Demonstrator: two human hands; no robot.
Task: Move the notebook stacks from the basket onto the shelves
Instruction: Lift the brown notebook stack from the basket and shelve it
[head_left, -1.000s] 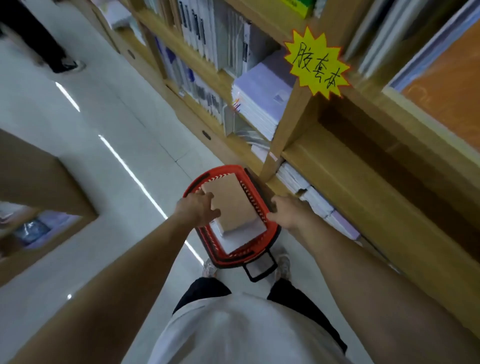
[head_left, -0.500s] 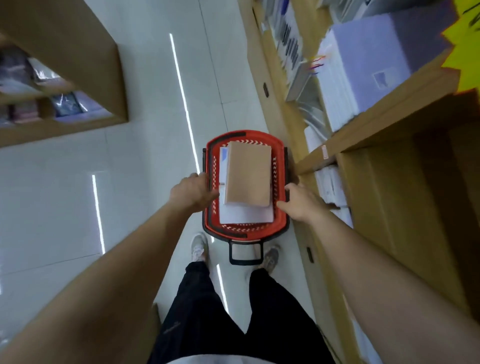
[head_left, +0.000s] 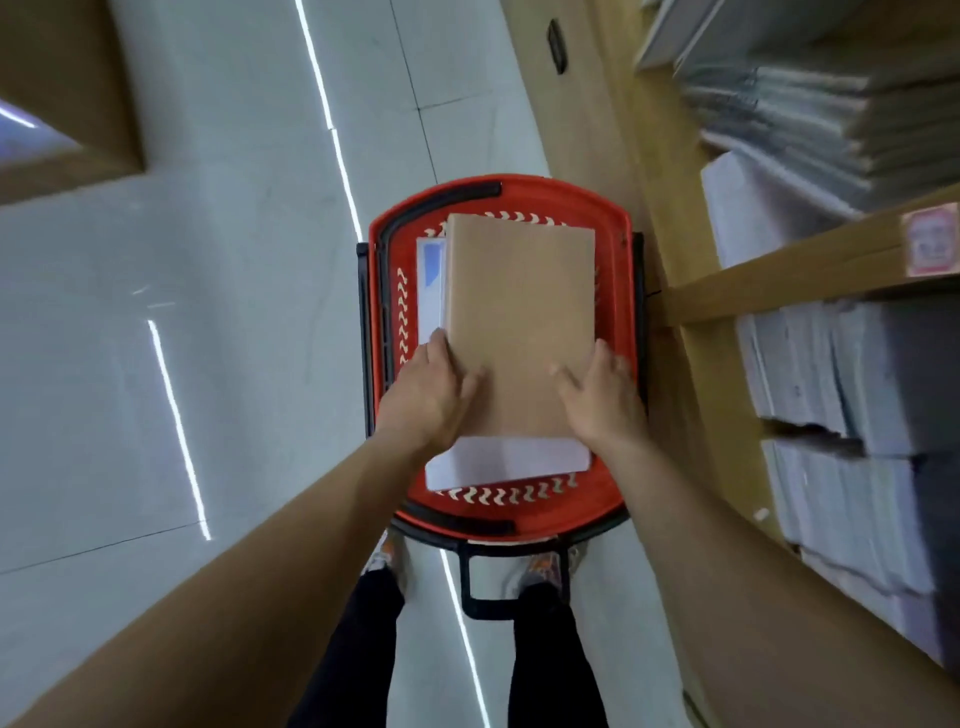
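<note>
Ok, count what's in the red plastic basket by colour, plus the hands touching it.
Brown kraft-paper notebook stack: 1, on top
White notebook stack: 1, underneath
Bare hands on the brown stack: 2, the left hand and the right hand
Total: 4, all in the red plastic basket

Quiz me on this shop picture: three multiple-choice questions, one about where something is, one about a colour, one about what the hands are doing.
1. Where is the brown notebook stack?
A. on a shelf
B. in the basket, on a white stack
C. on the floor

2. What colour is the basket?
A. red
B. blue
C. green

3. What are the hands doing?
A. hanging free
B. both on the brown stack's sides
C. holding the basket handle

Answers:
1 B, the white stack shows beneath it.
2 A, its rim is red.
3 B, the left hand and right hand flank it.
</note>
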